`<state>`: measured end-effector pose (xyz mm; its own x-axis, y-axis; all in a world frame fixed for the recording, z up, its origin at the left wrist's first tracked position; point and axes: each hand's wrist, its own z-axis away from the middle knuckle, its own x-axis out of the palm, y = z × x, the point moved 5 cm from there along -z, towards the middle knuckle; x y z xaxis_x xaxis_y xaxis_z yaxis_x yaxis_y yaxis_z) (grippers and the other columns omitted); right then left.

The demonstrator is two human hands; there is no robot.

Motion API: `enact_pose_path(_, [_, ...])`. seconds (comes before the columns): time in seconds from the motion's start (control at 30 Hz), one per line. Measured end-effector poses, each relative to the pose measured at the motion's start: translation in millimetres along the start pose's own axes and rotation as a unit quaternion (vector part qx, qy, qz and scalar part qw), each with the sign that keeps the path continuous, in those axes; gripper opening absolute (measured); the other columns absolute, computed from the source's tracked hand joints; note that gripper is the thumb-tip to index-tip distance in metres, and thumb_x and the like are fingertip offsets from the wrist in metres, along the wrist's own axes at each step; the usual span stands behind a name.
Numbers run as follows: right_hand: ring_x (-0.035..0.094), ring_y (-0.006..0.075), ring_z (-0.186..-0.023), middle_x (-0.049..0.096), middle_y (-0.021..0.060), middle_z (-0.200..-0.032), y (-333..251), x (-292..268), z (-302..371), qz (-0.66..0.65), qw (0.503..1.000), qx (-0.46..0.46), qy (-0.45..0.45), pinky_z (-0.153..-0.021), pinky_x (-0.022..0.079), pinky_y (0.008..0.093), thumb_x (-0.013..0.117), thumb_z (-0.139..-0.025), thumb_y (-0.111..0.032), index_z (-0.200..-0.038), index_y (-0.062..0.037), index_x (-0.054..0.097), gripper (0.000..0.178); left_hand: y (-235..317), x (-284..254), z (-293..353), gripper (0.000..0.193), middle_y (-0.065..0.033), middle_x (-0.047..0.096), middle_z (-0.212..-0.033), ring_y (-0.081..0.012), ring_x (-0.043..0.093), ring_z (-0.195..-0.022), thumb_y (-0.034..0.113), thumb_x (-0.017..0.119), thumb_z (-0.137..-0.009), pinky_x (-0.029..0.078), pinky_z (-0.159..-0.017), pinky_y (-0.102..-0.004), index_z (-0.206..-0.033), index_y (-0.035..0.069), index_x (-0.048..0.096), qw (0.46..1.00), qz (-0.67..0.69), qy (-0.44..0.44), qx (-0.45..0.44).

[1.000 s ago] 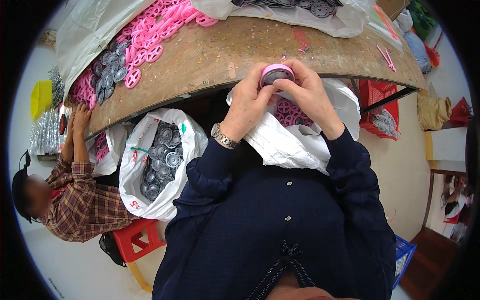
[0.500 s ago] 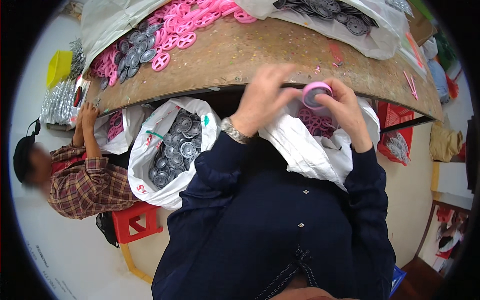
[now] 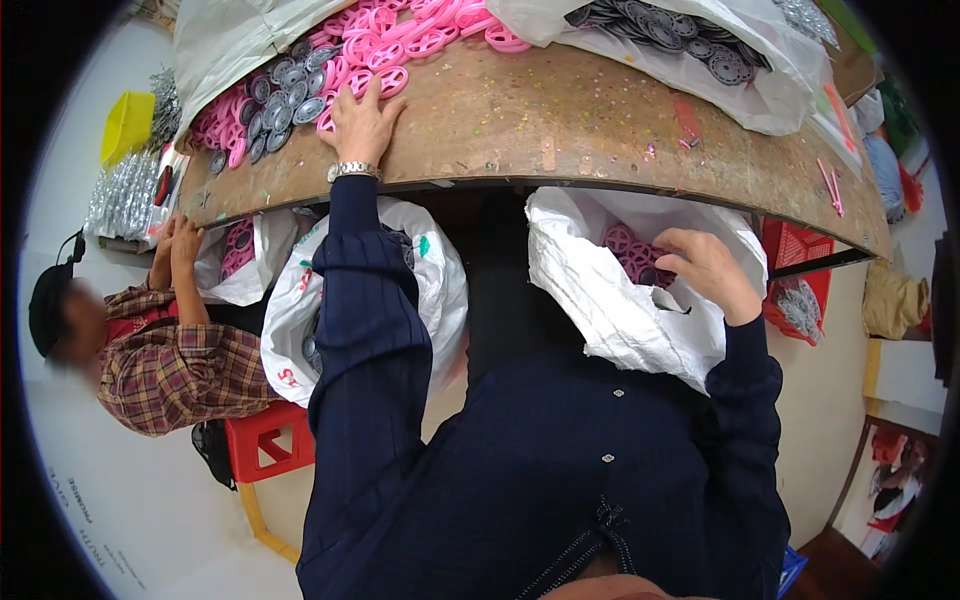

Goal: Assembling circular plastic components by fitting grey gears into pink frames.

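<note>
Since the earlier frames both hands have parted: the left hand (image 3: 362, 122), previously at the table edge beside the right, has reached far out across the table, and the right hand (image 3: 708, 270) has dropped into the bag below with the pink wheel it held no longer in sight. The wooden table (image 3: 560, 120) is the largest item, its top scarred and speckled, bearing the loose stock within arm's reach. On it lies a spread of pink wheels (image 3: 400, 45) mixed with grey wheels (image 3: 275, 95) on a white sheet (image 3: 225, 40); a second white bag (image 3: 700, 70) on the far right holds more grey discs. The left hand rests palm down on the pink wheels, fingers spread and flat, apparently raking or selecting from the pile. Under the table edge an open white bag (image 3: 620, 310) hangs at lap height, evidently placed to receive pieces; pink wheels show inside, and the right hand sits at its mouth with fingers curled together, whether clamped on a piece cannot be told. A further white bag (image 3: 300, 320) stands to the left, largely hidden by the sleeve. A co-worker in a plaid shirt (image 3: 175, 370) sits at left.
</note>
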<state>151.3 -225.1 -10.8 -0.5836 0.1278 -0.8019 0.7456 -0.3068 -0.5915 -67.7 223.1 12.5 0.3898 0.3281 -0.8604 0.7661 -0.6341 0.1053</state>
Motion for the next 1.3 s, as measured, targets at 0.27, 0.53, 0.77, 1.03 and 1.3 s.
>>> enact_pose_path(0.27, [0.066, 0.0368, -0.090, 0.068, 0.0209, -0.097, -17.1, 6.4, -5.1, -0.008, 0.999, -0.023, -0.030, -0.080, 0.051, 0.0405, 0.065, -0.084, -0.015, -0.106, 0.0025, 0.065, 0.028, 6.5, 17.4, -18.6, 0.055, -0.0160, 0.062, -0.122, -0.0359, 0.055, -0.116, 0.050, 0.066, -0.086, 0.041, -0.100, -0.0470, -0.125, 0.011, 0.063, 0.995, 0.002, -0.023, 0.096])
enact_pose_path(0.53, [0.066, 0.0367, -0.088, 0.068, 0.0216, -0.096, -25.6, 7.1, -6.6, -0.027, 0.998, -0.037, -0.038, -0.078, 0.051, 0.0405, 0.066, -0.084, -0.015, -0.106, 0.0040, 0.065, 0.029, 70.4, -7.9, 11.3, 0.047, -0.0113, 0.064, -0.116, -0.0321, 0.057, -0.111, 0.046, 0.071, -0.084, 0.045, -0.094, -0.0454, -0.118, 0.014, 0.067, 0.989, 0.094, -0.011, 0.110])
enact_pose_path(0.77, [0.066, 0.0367, -0.089, 0.068, 0.0205, -0.097, -30.7, 1.1, -6.1, -0.019, 0.998, -0.039, -0.037, -0.079, 0.051, 0.0407, 0.066, -0.084, -0.015, -0.107, 0.0030, 0.065, 0.029, 144.4, -24.9, 43.5, 0.039, -0.0097, 0.065, -0.109, -0.0316, 0.059, -0.106, 0.040, 0.071, -0.084, 0.045, -0.088, -0.0458, -0.112, 0.013, 0.068, 0.974, 0.135, 0.007, 0.184])
enact_pose_path(1.03, [0.066, 0.0352, -0.092, 0.069, 0.0194, -0.099, -30.6, -1.0, -4.9, -0.041, 0.998, -0.042, -0.038, -0.080, 0.051, 0.0398, 0.065, -0.085, -0.014, -0.107, 0.0033, 0.065, 0.028, 161.0, -48.7, 53.9, 0.037, -0.0130, 0.064, -0.104, -0.0323, 0.060, -0.098, 0.034, 0.072, -0.084, 0.045, -0.085, -0.0472, -0.109, 0.008, 0.067, 0.972, 0.166, 0.012, 0.169])
enact_pose_path(1.3, [0.066, 0.0342, -0.091, 0.070, 0.0192, -0.099, -42.7, -2.5, -8.8, -0.063, 0.996, -0.043, -0.050, -0.081, 0.052, 0.0390, 0.065, -0.086, -0.014, -0.109, 0.0036, 0.064, 0.029, 162.6, -37.4, 34.1, 0.045, -0.0164, 0.062, -0.112, -0.0350, 0.056, -0.107, 0.036, 0.072, -0.083, 0.046, -0.089, -0.0450, -0.116, 0.007, 0.064, 0.961, 0.145, 0.069, 0.227])
